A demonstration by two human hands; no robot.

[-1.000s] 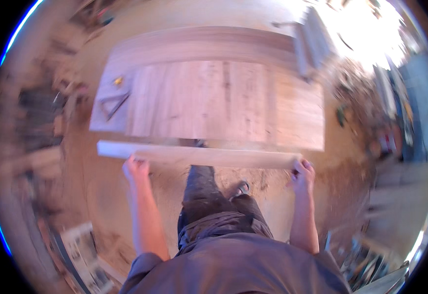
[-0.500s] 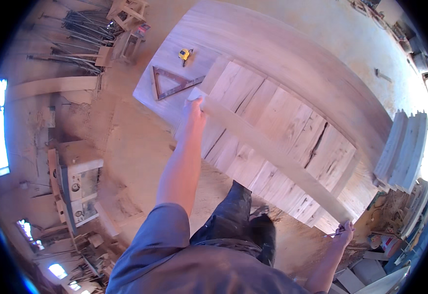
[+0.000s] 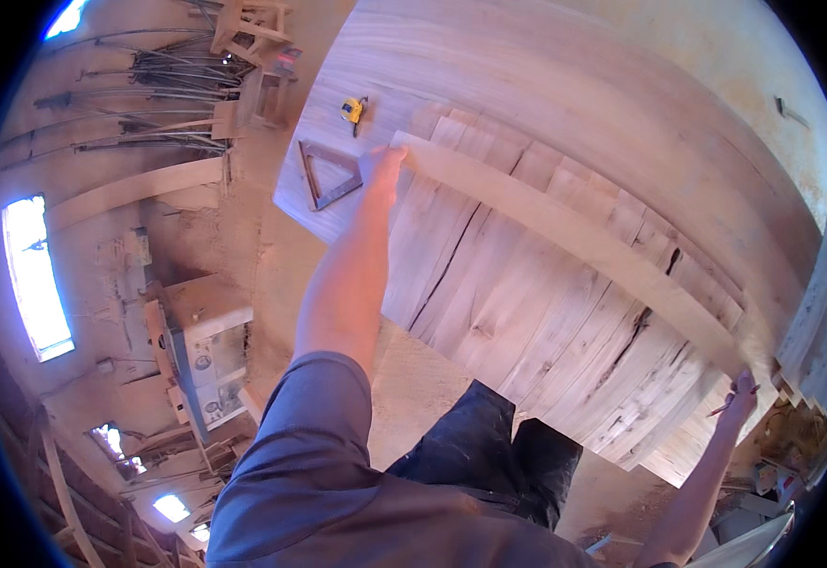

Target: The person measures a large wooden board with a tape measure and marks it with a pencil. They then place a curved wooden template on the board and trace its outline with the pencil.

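Observation:
A long, straight wooden board point(image 3: 574, 239) lies slantwise over a row of joined planks point(image 3: 503, 327), some with dark cracks. My left hand point(image 3: 387, 170) is closed on its far left end. At the near right end, my right hand point(image 3: 740, 396) grips the board, with a thin, pencil-like stick point(image 3: 719, 410) poking out from its fingers. A wooden triangle square point(image 3: 336, 196) rests beside my left hand. Just beyond it sits a yellow tape measure point(image 3: 352, 112). All of these are on a big pale wooden tabletop point(image 3: 659, 142).
Stacked boards point(image 3: 816, 308) stand by the table's right end. On the left are a machine with a pale front point(image 3: 214, 364), a curved wooden piece point(image 3: 139, 194) and several metal bar clamps point(image 3: 162, 90). A small tool point(image 3: 792, 112) lies on the floor beyond the table.
The long board has shifted away from me across the planks, its right end farther right and up, with both hands still on it. My view has turned and come closer to the planks.

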